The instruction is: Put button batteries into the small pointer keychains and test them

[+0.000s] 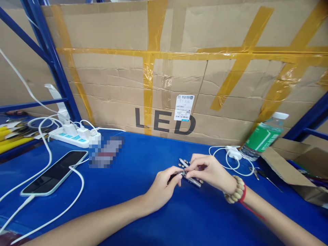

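Note:
My left hand [164,186] and my right hand [208,172] meet over the blue table [123,191], a little right of centre. Both pinch a thin silver pen-like metal tube [192,181] that lies slanted between them; the left fingers close on its dark left end, the right fingers press on its middle. A second silver tube [183,161] and several small round button-like pieces [180,165] lie on the table just behind the hands. A beaded bracelet and a red string sit on my right wrist.
A phone [55,172] on a white cable lies at the left, with a power strip [73,136] and plugs behind it. At the right are a white charger with coiled cable [233,153], a tipped water bottle [263,136] and an open cardboard box [294,164]. A taped cardboard wall [179,68] stands behind.

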The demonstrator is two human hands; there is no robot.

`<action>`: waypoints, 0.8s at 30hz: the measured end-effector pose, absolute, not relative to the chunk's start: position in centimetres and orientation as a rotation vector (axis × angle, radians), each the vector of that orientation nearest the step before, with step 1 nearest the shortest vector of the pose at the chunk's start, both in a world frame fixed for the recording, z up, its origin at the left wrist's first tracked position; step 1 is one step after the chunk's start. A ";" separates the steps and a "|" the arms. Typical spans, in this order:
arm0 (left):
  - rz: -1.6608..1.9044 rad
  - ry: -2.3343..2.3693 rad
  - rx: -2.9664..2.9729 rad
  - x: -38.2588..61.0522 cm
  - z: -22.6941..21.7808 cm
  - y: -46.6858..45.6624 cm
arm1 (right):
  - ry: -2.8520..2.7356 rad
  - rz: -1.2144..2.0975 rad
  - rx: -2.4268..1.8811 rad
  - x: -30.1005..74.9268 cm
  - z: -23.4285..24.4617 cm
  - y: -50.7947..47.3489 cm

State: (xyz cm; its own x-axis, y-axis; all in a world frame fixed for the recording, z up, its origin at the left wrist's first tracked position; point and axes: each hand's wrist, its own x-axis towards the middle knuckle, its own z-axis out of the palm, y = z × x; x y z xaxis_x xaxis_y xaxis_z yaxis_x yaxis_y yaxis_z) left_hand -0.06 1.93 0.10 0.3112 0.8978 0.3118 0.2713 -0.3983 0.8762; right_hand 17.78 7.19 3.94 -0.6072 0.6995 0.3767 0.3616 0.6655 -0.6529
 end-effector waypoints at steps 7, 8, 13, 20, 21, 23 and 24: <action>1.064 1.008 1.816 -0.1 0.0 1.7 | -2.309 0.656 -0.721 17.7 4.6 6.8; 1.062 1.005 1.815 -0.1 0.0 1.6 | -2.318 0.644 -0.714 17.7 4.5 6.7; 1.042 0.985 1.808 -0.1 -0.1 1.6 | -2.362 0.584 -0.729 17.6 4.1 6.5; 1.102 1.023 1.800 -0.2 -0.4 1.8 | -2.366 0.510 -0.853 17.3 4.1 6.0; 1.107 1.030 1.797 -0.2 -0.5 1.9 | -2.363 0.524 -0.883 17.2 4.1 6.0; 1.114 1.043 1.796 -0.2 -0.5 1.9 | -2.355 0.560 -0.941 17.2 4.0 5.9; 1.119 1.052 1.798 -0.2 -0.5 1.9 | -2.349 0.580 -0.969 17.2 4.0 5.9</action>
State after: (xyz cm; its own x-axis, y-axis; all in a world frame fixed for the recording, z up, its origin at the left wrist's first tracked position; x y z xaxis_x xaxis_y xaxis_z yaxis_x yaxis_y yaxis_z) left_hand -0.17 1.92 -0.47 0.2774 0.9111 0.3048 0.2474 -0.3743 0.8937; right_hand 17.18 5.91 4.01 -0.6028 0.7370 0.3057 0.5100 0.6506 -0.5627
